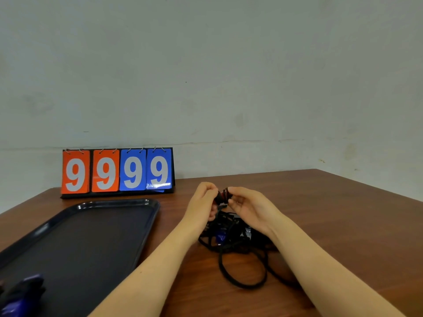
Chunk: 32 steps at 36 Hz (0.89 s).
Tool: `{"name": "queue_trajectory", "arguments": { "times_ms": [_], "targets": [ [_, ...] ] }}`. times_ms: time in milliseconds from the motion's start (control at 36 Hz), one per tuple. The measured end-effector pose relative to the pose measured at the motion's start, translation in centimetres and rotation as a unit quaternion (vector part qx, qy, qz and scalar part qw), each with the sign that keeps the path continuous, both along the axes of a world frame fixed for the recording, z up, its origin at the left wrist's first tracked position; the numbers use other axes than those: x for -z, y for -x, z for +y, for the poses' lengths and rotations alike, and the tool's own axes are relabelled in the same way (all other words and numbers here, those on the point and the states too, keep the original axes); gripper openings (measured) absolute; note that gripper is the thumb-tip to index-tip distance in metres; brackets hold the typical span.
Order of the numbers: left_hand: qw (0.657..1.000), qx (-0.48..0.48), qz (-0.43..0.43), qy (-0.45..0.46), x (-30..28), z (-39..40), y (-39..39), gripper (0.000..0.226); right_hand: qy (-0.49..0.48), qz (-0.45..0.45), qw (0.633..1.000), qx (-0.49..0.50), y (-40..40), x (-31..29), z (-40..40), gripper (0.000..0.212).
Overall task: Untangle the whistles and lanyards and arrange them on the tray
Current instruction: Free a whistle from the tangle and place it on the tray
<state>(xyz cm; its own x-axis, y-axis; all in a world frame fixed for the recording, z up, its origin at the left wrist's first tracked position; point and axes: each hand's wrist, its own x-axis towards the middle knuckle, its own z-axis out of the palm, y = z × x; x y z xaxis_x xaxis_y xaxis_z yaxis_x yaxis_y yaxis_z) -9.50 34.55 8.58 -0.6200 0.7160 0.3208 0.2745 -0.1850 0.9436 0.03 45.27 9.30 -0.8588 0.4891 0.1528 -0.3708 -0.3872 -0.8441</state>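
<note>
A tangle of black lanyards [238,245] lies on the brown table, with a blue whistle [220,235] buried in it. Above the tangle my left hand [202,207] and my right hand [246,205] both pinch a dark reddish whistle [223,196] between their fingertips; black cord hangs from it into the pile. A dark blue tray [142,239] lies to the left. At the tray's near left corner rests a blue whistle with a black lanyard [21,294], partly cut off by the frame.
A flip scoreboard [116,171] showing 9 9 9 9 in orange and blue stands at the table's back behind the tray. A pale wall rises beyond. One lanyard loop [242,268] spreads toward me between my forearms.
</note>
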Motion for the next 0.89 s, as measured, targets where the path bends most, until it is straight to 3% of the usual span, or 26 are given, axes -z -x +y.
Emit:
{"name": "queue_trajectory", "arguments": {
  "times_ms": [111,222,444,556,722,889],
  "targets": [
    [1.0,0.005,-0.019,-0.003,0.0,0.0,0.0,0.014,0.055,-0.005,0.998,-0.024,0.1,0.2,0.4,0.017],
    [0.999,0.006,-0.042,-0.001,0.0,0.1,0.1,0.016,0.067,-0.006,0.997,-0.027,0.0,0.2,0.5,0.013],
    [0.995,-0.008,-0.094,-0.022,0.3,0.2,0.0,0.015,-0.173,-0.041,0.978,0.111,0.3,0.6,-0.2,0.022],
    [0.995,-0.006,-0.089,-0.051,0.4,0.2,0.2,0.027,-0.187,-0.023,0.977,0.104,0.4,0.5,-0.6,0.018],
    [0.978,0.028,-0.185,-0.089,0.0,0.0,0.1,0.028,-0.192,-0.01,0.975,0.112,0.6,0.4,-1.1,0.015],
    [0.973,0.042,-0.211,-0.077,0.1,0.0,0.1,0.032,-0.197,-0.025,0.972,0.123,0.7,0.5,-1.1,0.013]
  ]
}}
